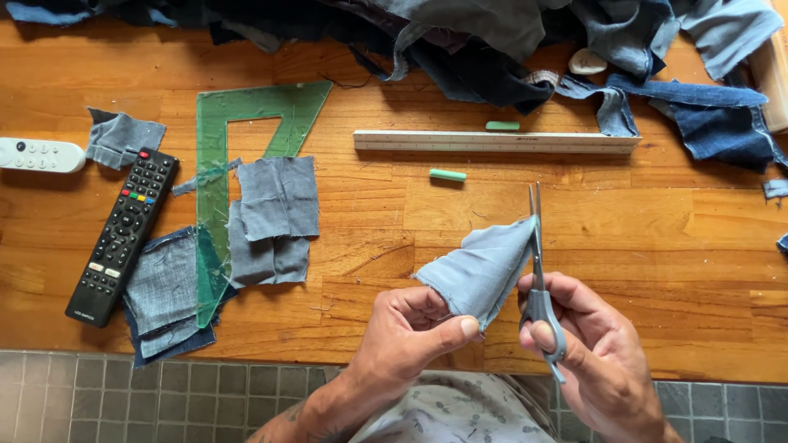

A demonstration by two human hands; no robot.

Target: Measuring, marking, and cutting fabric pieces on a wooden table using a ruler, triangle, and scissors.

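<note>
Nearest the camera, the left hand (410, 332) pinches a folded piece of grey-blue denim (480, 271) between thumb and fingers, holding it just above the front edge of the wooden table (394, 238). The right hand (595, 353) has its fingers through the grey handles of a pair of scissors (538, 279), whose blades look nearly closed against the right edge of the denim piece. The cut seems to be under way along that edge; how much of it is severed cannot be told, and no trimmed strip lies beneath. The scissors' long axis runs almost straight away from the person, tips pointing to the far side; the denim piece slants from lower left up to a corner at the blades. Off to the left lie several squared denim patches (275, 201), apparently cut already, under and beside a green transparent set square (215, 205), with a black remote control (123, 234) and a white remote (39, 154) further left. Beyond are two green chalk pieces (447, 175) and a long ruler (497, 141), then a heap of uncut denim scraps (492, 49) at the far edge.
</note>
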